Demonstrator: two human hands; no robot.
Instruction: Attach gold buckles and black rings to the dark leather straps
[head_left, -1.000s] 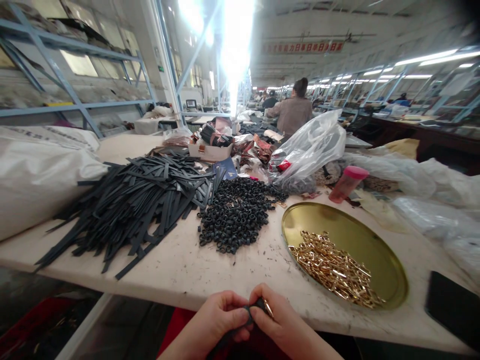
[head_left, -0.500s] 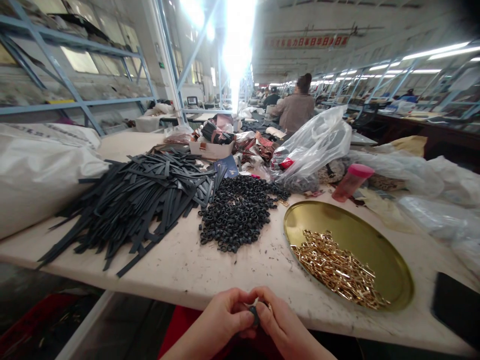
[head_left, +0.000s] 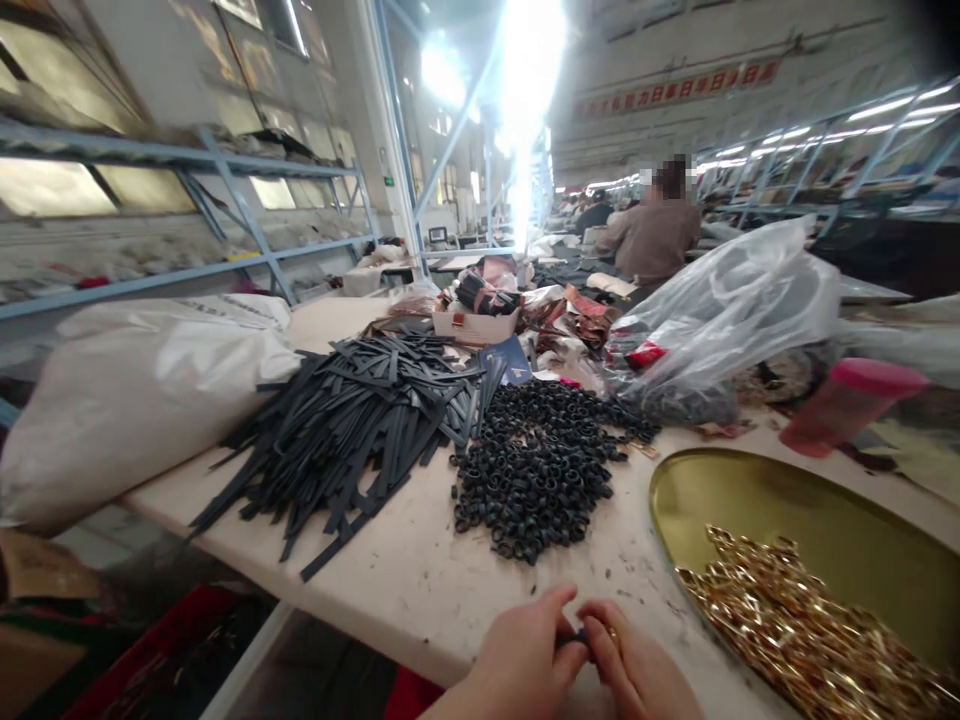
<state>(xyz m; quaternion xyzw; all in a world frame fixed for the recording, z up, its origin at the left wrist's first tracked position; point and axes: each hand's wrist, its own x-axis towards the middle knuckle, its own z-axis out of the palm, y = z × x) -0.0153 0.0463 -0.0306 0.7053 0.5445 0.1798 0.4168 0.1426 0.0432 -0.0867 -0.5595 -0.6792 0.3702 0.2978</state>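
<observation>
My left hand (head_left: 531,642) is closed, its thumb and index finger pinching a small black loop (head_left: 580,637) at the table's front edge. My right hand (head_left: 634,655) meets it from the other side, fingertips closed on the same piece. A glint of gold metal (head_left: 613,633) shows among the right fingers, its shape mostly hidden. Just beyond both hands lies a heap of small black loops (head_left: 536,470). To the right, a round gold tray (head_left: 720,480) carries a pile of gold metal clasps (head_left: 810,620).
Black flat strips (head_left: 360,410) are piled left of the loops. A stuffed white sack (head_left: 157,390) rests at the left edge. Behind are a white box (head_left: 476,327), a clear plastic bag (head_left: 720,310) and a pink-lidded container (head_left: 851,405). A person (head_left: 656,235) sits farther back.
The view has swung left and tipped, so the table's contents appear shifted right. My hands remain together around the small black piece, with the left index finger now more extended.
</observation>
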